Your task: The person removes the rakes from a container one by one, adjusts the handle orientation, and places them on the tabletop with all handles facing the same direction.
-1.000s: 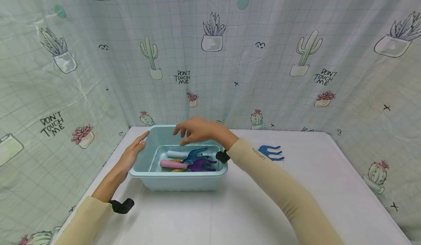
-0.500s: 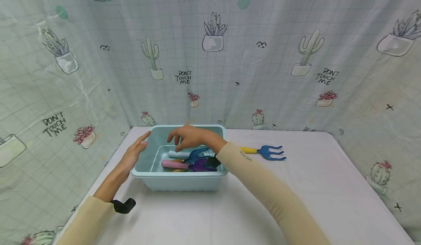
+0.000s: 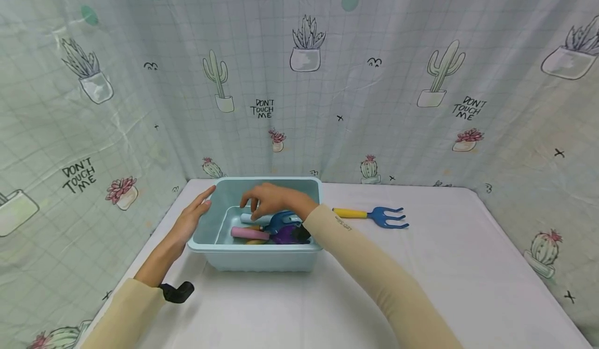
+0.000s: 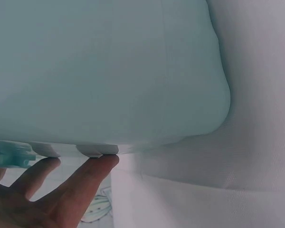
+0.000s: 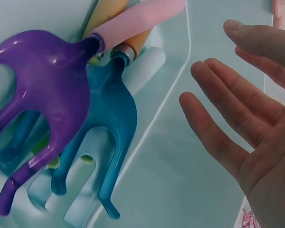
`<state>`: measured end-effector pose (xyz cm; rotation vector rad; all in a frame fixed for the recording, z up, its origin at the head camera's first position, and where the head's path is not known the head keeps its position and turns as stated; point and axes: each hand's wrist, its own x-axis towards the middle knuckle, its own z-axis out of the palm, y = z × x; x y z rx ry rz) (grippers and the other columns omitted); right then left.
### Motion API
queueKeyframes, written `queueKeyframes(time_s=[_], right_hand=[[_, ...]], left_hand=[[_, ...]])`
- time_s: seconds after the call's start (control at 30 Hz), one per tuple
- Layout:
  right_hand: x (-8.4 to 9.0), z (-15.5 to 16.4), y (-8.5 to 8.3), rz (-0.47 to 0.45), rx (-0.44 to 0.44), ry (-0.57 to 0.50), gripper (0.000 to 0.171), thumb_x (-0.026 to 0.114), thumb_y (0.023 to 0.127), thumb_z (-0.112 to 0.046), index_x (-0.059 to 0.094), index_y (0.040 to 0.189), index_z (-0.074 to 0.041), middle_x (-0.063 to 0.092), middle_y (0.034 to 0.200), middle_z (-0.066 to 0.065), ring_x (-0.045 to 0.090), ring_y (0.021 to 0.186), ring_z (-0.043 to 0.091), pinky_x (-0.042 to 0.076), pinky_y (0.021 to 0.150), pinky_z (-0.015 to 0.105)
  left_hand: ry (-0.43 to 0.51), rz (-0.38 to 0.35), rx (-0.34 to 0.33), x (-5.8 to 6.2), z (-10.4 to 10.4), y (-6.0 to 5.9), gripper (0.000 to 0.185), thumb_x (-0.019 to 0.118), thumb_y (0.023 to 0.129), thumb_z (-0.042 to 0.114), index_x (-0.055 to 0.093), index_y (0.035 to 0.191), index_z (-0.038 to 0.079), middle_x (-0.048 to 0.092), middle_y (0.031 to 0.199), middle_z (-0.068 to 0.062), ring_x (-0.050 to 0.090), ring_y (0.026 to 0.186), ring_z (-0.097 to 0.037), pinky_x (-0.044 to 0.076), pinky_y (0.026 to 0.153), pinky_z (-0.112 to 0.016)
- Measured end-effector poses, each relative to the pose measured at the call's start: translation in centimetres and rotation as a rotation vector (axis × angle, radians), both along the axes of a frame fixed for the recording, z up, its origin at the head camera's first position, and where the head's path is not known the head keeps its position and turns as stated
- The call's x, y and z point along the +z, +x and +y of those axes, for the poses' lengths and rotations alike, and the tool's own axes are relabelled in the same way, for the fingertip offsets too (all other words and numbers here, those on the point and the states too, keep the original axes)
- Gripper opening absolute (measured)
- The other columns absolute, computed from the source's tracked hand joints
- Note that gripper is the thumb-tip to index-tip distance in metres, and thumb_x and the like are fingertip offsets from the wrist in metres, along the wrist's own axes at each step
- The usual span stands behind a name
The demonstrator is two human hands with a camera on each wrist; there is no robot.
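A pale blue plastic bin [image 3: 255, 258] stands on the white table. Inside lie several toy garden tools: a purple rake with a pink handle [image 5: 52, 90], a teal rake [image 5: 107, 123] and a white handle [image 3: 250, 218]. My right hand [image 3: 269, 199] hovers inside the bin just above the tools, fingers spread and holding nothing [image 5: 237, 128]. My left hand [image 3: 192, 216] rests flat against the bin's left outer wall, its fingertips [image 4: 92, 168] under the rim. A blue rake with a yellow handle [image 3: 372, 215] lies on the table right of the bin.
A cactus-print curtain [image 3: 299, 78] closes in the table on the back, left and right. The white tablecloth [image 3: 421, 266] stretches in front of and to the right of the bin. A black wrist mount [image 3: 177, 292] sits on my left forearm.
My right hand has dropped from above the bin's rim down into the bin, close over the tools. My arm no longer hides the yellow handle. The left hand has stayed put.
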<state>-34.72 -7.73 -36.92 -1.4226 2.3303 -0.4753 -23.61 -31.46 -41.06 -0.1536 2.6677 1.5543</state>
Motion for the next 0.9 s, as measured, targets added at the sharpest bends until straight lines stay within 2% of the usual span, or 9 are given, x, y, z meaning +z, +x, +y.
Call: queueKeyframes(time_s=[0.2, 0.43, 0.53, 0.73, 0.9], right_hand=[[-0.1, -0.2, -0.4, -0.024, -0.005, -0.002, 0.04, 0.073, 0.097, -0.019, 0.066, 0.136, -0.013, 0.074, 0.123, 0.01, 0.068, 0.11, 0.017, 0.055, 0.092, 0.028], [-0.3, -0.4, -0.8, -0.094, -0.024, -0.032, 0.039, 0.072, 0.097, -0.017, 0.066, 0.136, -0.013, 0.074, 0.123, 0.011, 0.072, 0.095, 0.015, 0.058, 0.077, 0.023], [-0.3, -0.5, -1.0, -0.131, -0.034, -0.049, 0.039, 0.072, 0.097, -0.014, 0.066, 0.136, -0.012, 0.074, 0.123, 0.012, 0.073, 0.094, 0.018, 0.06, 0.073, 0.024], [-0.6, -0.9, -1.4, -0.143, -0.052, -0.069, 0.04, 0.07, 0.098, -0.014, 0.064, 0.137, -0.011, 0.074, 0.123, 0.014, 0.074, 0.101, 0.026, 0.06, 0.074, 0.027], [-0.9, -1.2, -1.9, -0.133, -0.055, -0.055, 0.042, 0.072, 0.097, -0.014, 0.064, 0.137, -0.008, 0.073, 0.122, 0.013, 0.072, 0.097, 0.019, 0.062, 0.076, 0.032]], left_hand=[[0.016, 0.009, -0.005, 0.0, -0.2, 0.0, 0.059, 0.028, 0.112, 0.048, 0.014, 0.167, 0.032, 0.007, 0.176, -0.01, 0.008, 0.16, -0.048, 0.01, 0.121, -0.077], [0.034, 0.016, -0.02, 0.0, -0.2, -0.1, 0.058, 0.028, 0.112, 0.046, 0.014, 0.167, 0.032, 0.006, 0.176, -0.01, 0.008, 0.16, -0.047, 0.011, 0.121, -0.076], [0.039, 0.018, -0.02, 0.0, -0.2, -0.2, 0.058, 0.029, 0.112, 0.046, 0.015, 0.167, 0.032, 0.007, 0.176, -0.01, 0.008, 0.16, -0.046, 0.01, 0.122, -0.074], [0.035, 0.013, -0.018, 0.0, -0.2, -0.1, 0.058, 0.028, 0.112, 0.046, 0.015, 0.167, 0.032, 0.007, 0.176, -0.009, 0.008, 0.16, -0.046, 0.01, 0.122, -0.075], [0.031, 0.019, -0.02, 0.0, -0.3, -0.1, 0.058, 0.028, 0.113, 0.045, 0.015, 0.167, 0.031, 0.006, 0.176, -0.01, 0.007, 0.16, -0.046, 0.008, 0.122, -0.075]])
